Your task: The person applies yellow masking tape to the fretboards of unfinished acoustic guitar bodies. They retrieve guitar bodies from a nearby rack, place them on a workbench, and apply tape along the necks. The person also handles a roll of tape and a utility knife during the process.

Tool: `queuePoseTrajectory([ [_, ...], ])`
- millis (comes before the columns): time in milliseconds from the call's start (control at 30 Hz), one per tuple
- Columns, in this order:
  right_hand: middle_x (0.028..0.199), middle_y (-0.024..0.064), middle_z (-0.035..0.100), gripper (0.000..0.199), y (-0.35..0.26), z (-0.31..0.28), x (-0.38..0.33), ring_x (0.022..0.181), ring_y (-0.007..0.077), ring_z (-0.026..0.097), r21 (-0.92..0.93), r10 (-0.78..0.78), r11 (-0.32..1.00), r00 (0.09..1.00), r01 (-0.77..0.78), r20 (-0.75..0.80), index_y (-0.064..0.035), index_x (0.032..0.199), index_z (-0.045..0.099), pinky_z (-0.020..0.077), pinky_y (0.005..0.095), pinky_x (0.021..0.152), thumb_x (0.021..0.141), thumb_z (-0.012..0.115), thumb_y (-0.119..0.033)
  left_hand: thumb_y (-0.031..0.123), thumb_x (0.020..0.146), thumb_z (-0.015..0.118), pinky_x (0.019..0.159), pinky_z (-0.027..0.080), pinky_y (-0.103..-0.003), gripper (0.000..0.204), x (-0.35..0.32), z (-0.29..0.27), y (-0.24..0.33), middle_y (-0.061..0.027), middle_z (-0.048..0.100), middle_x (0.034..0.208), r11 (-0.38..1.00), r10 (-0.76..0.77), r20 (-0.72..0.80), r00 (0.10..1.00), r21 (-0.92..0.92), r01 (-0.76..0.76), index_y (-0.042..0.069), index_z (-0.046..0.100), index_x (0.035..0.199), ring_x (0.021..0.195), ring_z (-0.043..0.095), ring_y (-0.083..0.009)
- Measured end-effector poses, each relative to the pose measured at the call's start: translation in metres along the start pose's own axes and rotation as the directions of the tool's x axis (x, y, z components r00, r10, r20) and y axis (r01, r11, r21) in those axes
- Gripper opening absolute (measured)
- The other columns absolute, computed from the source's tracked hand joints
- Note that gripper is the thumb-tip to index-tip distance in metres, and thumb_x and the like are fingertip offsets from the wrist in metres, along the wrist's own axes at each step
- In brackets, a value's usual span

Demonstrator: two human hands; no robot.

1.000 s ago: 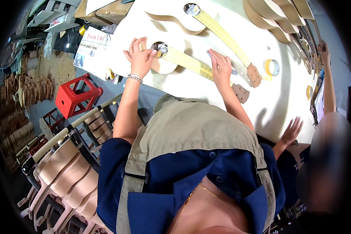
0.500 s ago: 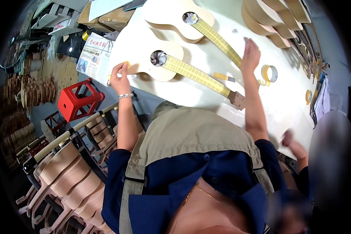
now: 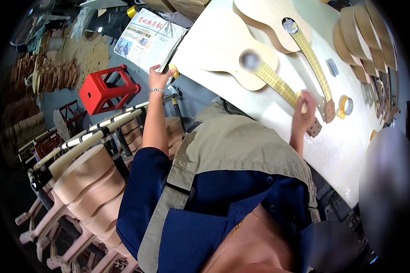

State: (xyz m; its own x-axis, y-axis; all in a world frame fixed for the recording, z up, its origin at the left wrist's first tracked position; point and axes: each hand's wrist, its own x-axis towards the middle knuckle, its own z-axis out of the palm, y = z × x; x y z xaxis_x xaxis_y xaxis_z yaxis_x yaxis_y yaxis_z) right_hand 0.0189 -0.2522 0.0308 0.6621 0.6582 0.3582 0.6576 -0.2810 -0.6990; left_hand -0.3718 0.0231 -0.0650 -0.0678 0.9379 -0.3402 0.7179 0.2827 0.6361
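Note:
My left hand [image 3: 159, 82], with a bracelet at the wrist, is off the table's left edge near the newspaper. Its thumb and fingers pinch a small yellow piece [image 3: 174, 71] whose kind I cannot make out. My right hand [image 3: 303, 113] is closed at the neck of the nearer unfinished guitar body [image 3: 223, 48], just above its headstock [image 3: 314, 128]. Something small and yellow shows at its fingertips, apparently the yellow-handled tool; the fingers hide most of it. Yellow tape covers the fretboard [image 3: 278, 83]. A second pale guitar [image 3: 269, 18], also taped, lies behind.
On the white table [image 3: 337, 150] are a tape roll [image 3: 348, 105] and a grey block [image 3: 333, 67]. Stacked guitar bodies [image 3: 357, 41] stand at the back right. Left are a newspaper [image 3: 146, 43], a red stool [image 3: 100, 93] and a rack [image 3: 95, 132] with guitar bodies.
My view has turned, shifting the table to the right. The right hand has drawn back from beyond the necks to where the yellow-handled tool lay. The left hand has moved off the table edge.

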Motion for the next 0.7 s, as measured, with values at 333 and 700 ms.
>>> queuePoseTrajectory([
  [333, 0.128, 0.0137, 0.048, 0.056, -0.014, 0.059, -0.055, 0.121, 0.0239, 0.044, 0.628, 0.458, -0.580, 0.430, -0.519, 0.778, -0.0020, 0.132, 0.039, 0.0368, 0.0367, 0.100, 0.089, 0.056, -0.034, 0.015, 0.080, 0.061, 0.076, 0.044, -0.039, 0.020, -0.063, 0.105, 0.297, -0.0103, 0.063, 0.086, 0.187, 0.982, 0.048, 0.181, -0.188, -0.964, 0.006, 0.064, 0.098, 0.084, 0.056, -0.0289],
  [700, 0.115, 0.0131, 0.057, 0.029, -0.013, 0.026, -0.063, 0.107, 0.0237, 0.055, 0.980, 0.810, 0.023, 0.578, -0.198, 0.098, -0.0035, 0.117, 0.050, 0.0434, 0.0395, 0.094, 0.090, 0.055, -0.013, 0.036, 0.052, 0.084, 0.087, 0.045, -0.035, 0.069, -0.146, 0.306, 0.441, -0.0125, 0.064, 0.104, -0.203, 0.077, 0.972, -0.221, -0.202, -0.958, 0.006, 0.061, 0.110, 0.097, 0.060, -0.0282],
])
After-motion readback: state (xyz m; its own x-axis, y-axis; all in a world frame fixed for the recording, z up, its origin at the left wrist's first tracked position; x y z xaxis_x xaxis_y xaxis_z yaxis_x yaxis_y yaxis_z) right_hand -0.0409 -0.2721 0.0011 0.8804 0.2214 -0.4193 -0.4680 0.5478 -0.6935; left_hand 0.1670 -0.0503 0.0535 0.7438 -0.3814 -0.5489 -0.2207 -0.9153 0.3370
